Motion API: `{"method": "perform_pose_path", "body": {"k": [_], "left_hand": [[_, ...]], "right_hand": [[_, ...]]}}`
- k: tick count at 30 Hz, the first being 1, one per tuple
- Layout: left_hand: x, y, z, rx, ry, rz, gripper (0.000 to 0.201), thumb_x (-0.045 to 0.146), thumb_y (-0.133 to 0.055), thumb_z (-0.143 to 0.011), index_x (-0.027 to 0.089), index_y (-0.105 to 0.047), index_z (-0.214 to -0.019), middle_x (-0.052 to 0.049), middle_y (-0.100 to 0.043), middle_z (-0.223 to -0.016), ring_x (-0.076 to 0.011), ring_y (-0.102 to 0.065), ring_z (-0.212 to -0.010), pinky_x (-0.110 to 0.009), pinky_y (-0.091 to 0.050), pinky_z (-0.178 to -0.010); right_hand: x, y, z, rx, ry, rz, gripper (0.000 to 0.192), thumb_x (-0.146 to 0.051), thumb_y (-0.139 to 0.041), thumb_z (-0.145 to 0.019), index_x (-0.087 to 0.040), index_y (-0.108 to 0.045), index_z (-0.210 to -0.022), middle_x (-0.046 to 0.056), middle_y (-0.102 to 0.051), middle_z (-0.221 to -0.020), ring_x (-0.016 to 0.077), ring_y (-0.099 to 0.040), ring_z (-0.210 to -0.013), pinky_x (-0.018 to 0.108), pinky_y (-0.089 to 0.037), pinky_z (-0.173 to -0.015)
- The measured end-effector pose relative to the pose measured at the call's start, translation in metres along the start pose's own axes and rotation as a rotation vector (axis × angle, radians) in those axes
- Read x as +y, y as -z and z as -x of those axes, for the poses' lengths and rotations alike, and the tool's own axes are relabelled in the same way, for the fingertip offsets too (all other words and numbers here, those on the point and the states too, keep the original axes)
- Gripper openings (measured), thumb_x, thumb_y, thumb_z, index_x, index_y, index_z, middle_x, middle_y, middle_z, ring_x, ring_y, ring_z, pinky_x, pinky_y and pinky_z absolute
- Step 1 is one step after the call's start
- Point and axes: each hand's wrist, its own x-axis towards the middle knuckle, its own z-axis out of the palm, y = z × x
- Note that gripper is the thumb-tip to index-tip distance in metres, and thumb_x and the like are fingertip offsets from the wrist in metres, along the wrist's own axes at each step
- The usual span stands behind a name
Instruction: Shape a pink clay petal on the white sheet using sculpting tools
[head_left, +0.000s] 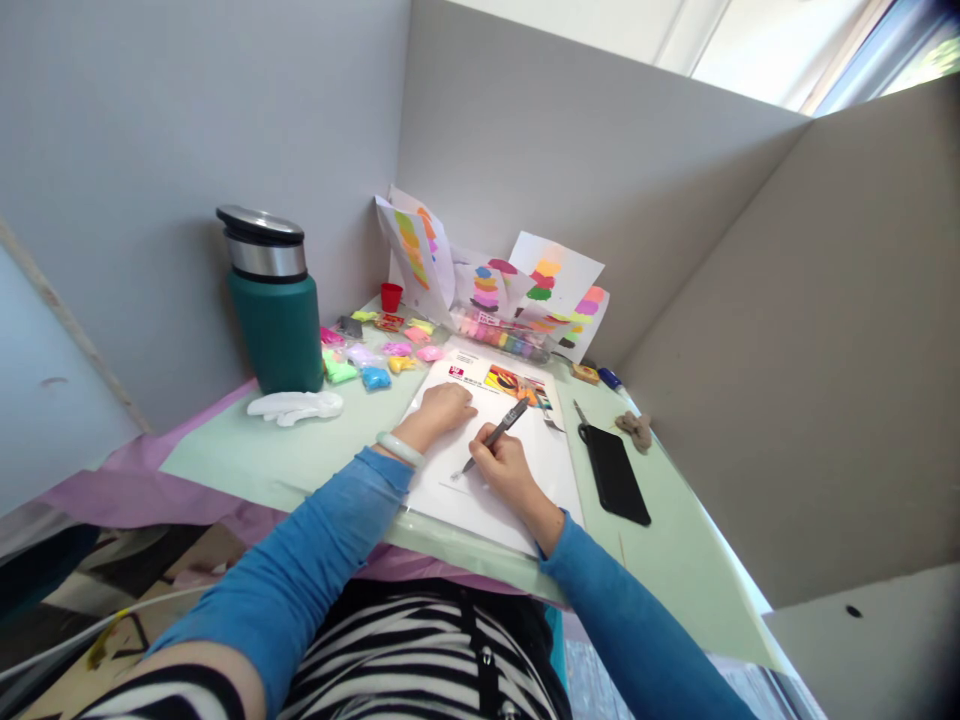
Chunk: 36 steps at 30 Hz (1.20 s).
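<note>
A white paper pad (442, 500) with a printed colour picture near its top lies in front of me on the table. My right hand (510, 468) is closed round a dark grey pen (508, 421), its tip down on the lower part of the sheet beside a small dark mark. My left hand (445, 404) rests on the pad's upper left, palm down, holding nothing that I can see; its fingers are slightly bent and partly hidden. A pale bangle (400, 449) circles that wrist.
To the left stand a green bottle (276, 330) and a white crumpled item (295, 407). Several small colourful packets (376, 378), a red cup (391, 296) and paint-swatched papers (551, 270) are at the back. A black pouch-like object (613, 474) lies right. Grey partitions (525, 150) enclose the table.
</note>
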Motion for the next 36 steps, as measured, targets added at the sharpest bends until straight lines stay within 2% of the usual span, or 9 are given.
{"method": "perform_pose_path", "body": {"k": [36], "left_hand": [[0.0002, -0.0008, -0.0003, 0.009, -0.001, -0.006, 0.034, 0.04, -0.047, -0.084, 0.021, -0.068, -0.103, -0.01, -0.067, -0.109, -0.024, -0.061, -0.103, -0.031, -0.047, -0.083]], "right_hand": [[0.0006, -0.0003, -0.0007, -0.024, -0.004, -0.022, 0.014, -0.027, -0.049, -0.076, -0.02, -0.047, -0.064, -0.005, -0.044, -0.051, 0.0102, -0.042, -0.048, 0.022, -0.033, -0.05]]}}
